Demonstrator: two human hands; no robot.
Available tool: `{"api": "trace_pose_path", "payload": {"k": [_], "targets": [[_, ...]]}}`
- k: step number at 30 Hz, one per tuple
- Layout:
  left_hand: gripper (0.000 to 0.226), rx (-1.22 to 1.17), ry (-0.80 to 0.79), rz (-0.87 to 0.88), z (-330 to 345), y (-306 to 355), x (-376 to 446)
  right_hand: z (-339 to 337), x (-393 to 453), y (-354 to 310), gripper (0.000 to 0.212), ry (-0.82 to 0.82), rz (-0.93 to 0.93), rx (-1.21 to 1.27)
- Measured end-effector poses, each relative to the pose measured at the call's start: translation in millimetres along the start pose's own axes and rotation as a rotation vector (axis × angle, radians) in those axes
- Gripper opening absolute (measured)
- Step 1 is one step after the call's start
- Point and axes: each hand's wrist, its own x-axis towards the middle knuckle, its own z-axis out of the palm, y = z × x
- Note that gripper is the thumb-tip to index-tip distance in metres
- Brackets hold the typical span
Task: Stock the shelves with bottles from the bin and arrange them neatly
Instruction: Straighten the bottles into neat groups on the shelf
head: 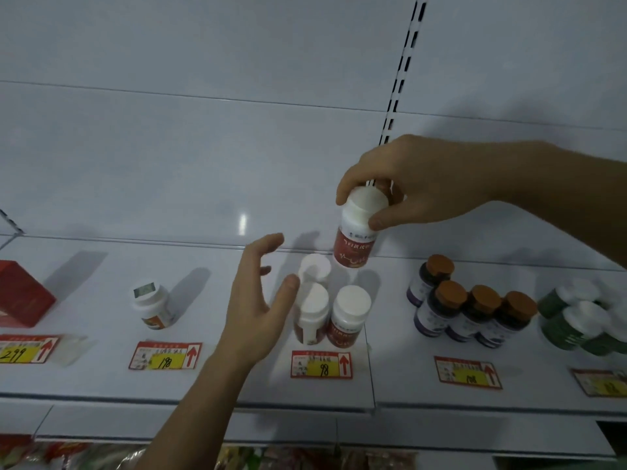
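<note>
My right hand [410,188] grips a red-labelled bottle with a white cap [356,242] by its top and holds it in the air over the back of the white shelf [217,320]. Under it stand three bottles of the same kind: two at the front [312,313] [349,313] and one behind them [315,268]. My left hand [258,296] hovers just left of this group with its fingers spread and loose, holding nothing.
Dark bottles with orange caps [471,313] stand to the right, green bottles with white caps [576,320] further right. A single white bottle [154,305] and a red box [20,293] sit to the left. Price tags [321,364] line the shelf front.
</note>
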Motion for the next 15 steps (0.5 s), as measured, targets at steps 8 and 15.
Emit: {"api": "trace_pose_path", "payload": {"k": [8,15], "targets": [[0.044,0.404,-0.093,-0.116,8.0,-70.8,-26.5,43.5,10.3,14.1,0.046,-0.169,0.061,-0.049],[0.042,0.761,-0.243,-0.067,17.5,-81.0,-25.1,61.1,15.2,15.1,0.045,-0.196,0.072,-0.012]]}}
